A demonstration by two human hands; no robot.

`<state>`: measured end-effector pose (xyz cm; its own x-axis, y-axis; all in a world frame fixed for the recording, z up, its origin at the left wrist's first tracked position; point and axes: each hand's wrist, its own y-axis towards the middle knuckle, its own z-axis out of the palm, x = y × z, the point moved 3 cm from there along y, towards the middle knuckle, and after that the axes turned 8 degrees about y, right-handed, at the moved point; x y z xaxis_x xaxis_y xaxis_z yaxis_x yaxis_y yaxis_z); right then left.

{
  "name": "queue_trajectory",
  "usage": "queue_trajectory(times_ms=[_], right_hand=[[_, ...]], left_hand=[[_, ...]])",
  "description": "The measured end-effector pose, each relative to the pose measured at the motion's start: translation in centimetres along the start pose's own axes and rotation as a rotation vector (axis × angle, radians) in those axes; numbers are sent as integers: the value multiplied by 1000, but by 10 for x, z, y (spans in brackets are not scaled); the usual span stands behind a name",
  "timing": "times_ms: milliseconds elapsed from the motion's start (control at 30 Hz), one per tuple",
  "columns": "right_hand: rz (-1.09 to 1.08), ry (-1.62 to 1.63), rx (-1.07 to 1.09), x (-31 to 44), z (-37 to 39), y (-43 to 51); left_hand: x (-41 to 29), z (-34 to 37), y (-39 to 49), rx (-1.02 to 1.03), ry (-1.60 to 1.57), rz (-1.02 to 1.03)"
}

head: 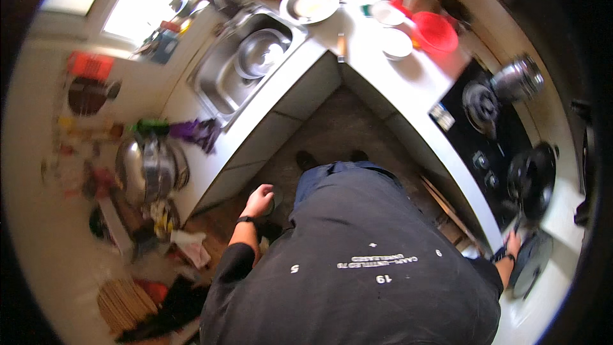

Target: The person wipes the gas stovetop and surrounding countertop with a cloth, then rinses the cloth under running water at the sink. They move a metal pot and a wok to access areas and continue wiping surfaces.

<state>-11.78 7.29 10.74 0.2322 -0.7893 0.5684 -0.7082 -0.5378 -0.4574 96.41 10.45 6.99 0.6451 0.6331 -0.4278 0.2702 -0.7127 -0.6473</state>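
Far to the right, my right hand point(513, 243) is closed around the handle of a black wok point(532, 179). The wok sits at the near end of the black gas hob point(495, 141). Beside that hand lies a round, dark pan lid point(531, 263) on the white counter. My left hand point(261, 199) hangs over the floor, left of my body, its fingers curled. A faint pale shape shows behind its fingertips, and I cannot tell whether the hand holds it.
A steel basin point(261, 53) stands in the sink point(220, 84). White bowls point(396, 44), a red plastic basin point(435, 32) and a wooden-handled utensil point(341, 48) are on the counter. A metal pot point(519, 78) is by the burner. A purple cloth point(196, 134) lies left, near a steel cooker point(148, 167).
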Motion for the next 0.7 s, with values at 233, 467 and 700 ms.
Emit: queue_trajectory(times_ms=[233, 467, 700], right_hand=[[-48, -709, -242, 6, -11, 19], [168, -708, -376, 52, 6, -11], [95, -761, -616, 110, 40, -47]], left_hand=[[-13, 18, -19, 22, -54, -122], [-10, 19, -35, -2, -37, -133], [7, 26, -37, 11, -49, -173]])
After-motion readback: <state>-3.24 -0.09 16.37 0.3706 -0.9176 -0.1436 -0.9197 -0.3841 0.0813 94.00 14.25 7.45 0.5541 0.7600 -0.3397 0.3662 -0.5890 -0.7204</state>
